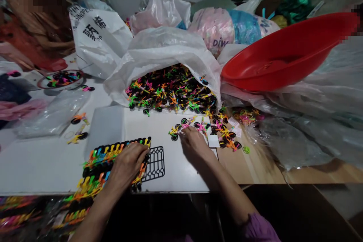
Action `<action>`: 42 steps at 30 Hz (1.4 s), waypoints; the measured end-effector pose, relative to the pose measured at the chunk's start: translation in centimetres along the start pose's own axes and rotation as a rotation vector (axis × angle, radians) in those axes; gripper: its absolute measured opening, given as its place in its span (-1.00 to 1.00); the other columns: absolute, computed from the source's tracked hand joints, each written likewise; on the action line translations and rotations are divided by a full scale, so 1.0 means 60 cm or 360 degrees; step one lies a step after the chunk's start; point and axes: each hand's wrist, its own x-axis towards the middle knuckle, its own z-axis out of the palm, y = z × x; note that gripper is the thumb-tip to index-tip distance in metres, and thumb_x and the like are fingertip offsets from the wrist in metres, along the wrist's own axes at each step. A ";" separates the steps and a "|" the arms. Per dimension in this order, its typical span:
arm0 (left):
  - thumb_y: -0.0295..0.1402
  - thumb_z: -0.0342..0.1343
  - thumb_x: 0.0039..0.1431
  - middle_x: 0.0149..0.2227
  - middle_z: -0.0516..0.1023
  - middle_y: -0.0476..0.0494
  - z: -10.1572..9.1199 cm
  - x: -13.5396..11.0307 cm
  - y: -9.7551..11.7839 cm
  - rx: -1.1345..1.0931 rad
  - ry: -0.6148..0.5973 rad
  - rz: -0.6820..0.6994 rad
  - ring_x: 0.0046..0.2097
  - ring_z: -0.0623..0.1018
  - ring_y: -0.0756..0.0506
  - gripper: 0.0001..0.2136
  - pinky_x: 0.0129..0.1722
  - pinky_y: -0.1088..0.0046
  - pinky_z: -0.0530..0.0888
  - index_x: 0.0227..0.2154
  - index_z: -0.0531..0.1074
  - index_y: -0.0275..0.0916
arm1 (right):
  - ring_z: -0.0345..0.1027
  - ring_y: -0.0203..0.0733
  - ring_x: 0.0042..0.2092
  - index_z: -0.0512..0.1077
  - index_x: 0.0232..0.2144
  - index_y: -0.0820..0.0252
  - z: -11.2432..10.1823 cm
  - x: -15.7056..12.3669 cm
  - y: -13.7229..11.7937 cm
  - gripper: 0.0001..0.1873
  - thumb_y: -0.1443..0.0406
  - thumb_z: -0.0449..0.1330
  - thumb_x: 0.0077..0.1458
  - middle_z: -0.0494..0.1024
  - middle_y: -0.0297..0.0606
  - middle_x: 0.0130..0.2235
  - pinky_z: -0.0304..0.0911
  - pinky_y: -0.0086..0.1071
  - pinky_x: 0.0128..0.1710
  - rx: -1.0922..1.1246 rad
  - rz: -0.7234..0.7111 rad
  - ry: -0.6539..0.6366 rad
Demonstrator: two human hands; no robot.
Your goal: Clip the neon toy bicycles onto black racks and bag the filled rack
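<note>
The left grip (128,159) rests over the bike rows (90,183), beside the black rack (163,162); the right grip (195,140) is at the loose bikes (174,135). Whether either is clamped on a bike, I cannot tell (the fingers hide it). It seems best to separate one bike and steady the rack. The surface (181,174) is open between them, but its front edge lies near the rack.
</note>
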 end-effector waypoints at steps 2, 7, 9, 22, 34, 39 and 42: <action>-0.28 -0.10 0.24 -0.42 0.44 -0.07 0.001 0.003 -0.002 0.0015 -0.0005 -0.0035 -0.35 0.44 -0.05 -0.79 -0.30 0.42 0.36 -0.40 0.38 -0.23 | 0.22 -0.18 -0.15 0.35 -0.19 0.21 0.005 0.021 0.004 -0.79 0.36 -0.03 0.16 0.35 -0.16 -0.16 0.10 -0.41 -0.27 -0.0179 0.0106 0.0038; -0.32 -0.08 0.22 -0.41 0.45 -0.07 -0.003 0.012 -0.005 0.0023 -0.0012 -0.0047 -0.34 0.44 -0.05 -0.82 -0.29 0.42 0.35 -0.41 0.37 -0.23 | 0.24 -0.15 -0.21 0.41 -0.35 0.26 0.032 0.058 -0.006 -0.86 0.40 0.04 0.10 0.36 -0.15 -0.24 0.10 -0.37 -0.26 -0.0432 -0.0018 0.0048; -0.32 -0.07 0.22 -0.42 0.44 -0.08 -0.002 0.013 -0.007 0.0033 0.0016 -0.0055 -0.34 0.44 -0.05 -0.82 -0.30 0.43 0.35 -0.42 0.37 -0.24 | 0.25 -0.15 -0.22 0.41 -0.37 0.26 0.036 0.050 -0.009 -0.86 0.37 0.05 0.10 0.37 -0.14 -0.27 0.10 -0.38 -0.27 -0.0428 -0.0005 0.0035; -0.39 -0.03 0.19 -0.30 0.47 -0.14 -0.042 -0.001 0.024 0.0205 0.0176 -0.0025 -0.22 0.43 -0.08 -0.87 -0.17 0.35 0.37 -0.32 0.41 -0.27 | 0.21 -0.32 -0.48 0.34 -0.36 0.21 0.048 -0.009 -0.081 -0.84 0.25 0.05 0.02 0.38 -0.39 -0.50 0.05 -0.49 -0.48 0.0934 -0.0002 0.0136; -0.47 -0.06 0.19 -0.21 0.47 -0.13 -0.032 -0.093 0.060 -0.0028 -0.0039 0.0044 -0.13 0.43 -0.07 -0.82 -0.06 0.33 0.37 -0.15 0.33 -0.26 | 0.21 -0.29 -0.47 0.36 -0.47 0.24 0.132 -0.063 -0.140 -0.85 0.30 0.02 -0.07 0.40 -0.33 -0.50 0.13 -0.46 -0.48 0.1354 0.0190 0.0262; -0.49 -0.07 0.19 -0.25 0.48 -0.12 -0.027 -0.093 0.055 -0.0015 0.0064 0.0074 -0.17 0.44 -0.07 -0.86 -0.09 0.33 0.38 -0.23 0.35 -0.25 | 0.22 -0.30 -0.50 0.39 -0.36 0.27 0.041 -0.007 -0.065 -0.69 0.13 0.11 -0.07 0.40 -0.34 -0.52 0.17 -0.46 -0.50 0.1505 0.0444 0.0587; -0.53 -0.07 0.17 -0.27 0.49 -0.13 -0.020 -0.095 0.052 0.0016 0.0119 0.0102 -0.18 0.44 -0.08 -0.84 -0.09 0.31 0.39 -0.23 0.36 -0.27 | 0.21 -0.30 -0.53 0.40 -0.45 0.27 0.022 0.014 -0.030 -0.74 0.18 0.16 -0.17 0.38 -0.36 -0.57 0.16 -0.46 -0.53 0.1403 0.0370 0.0374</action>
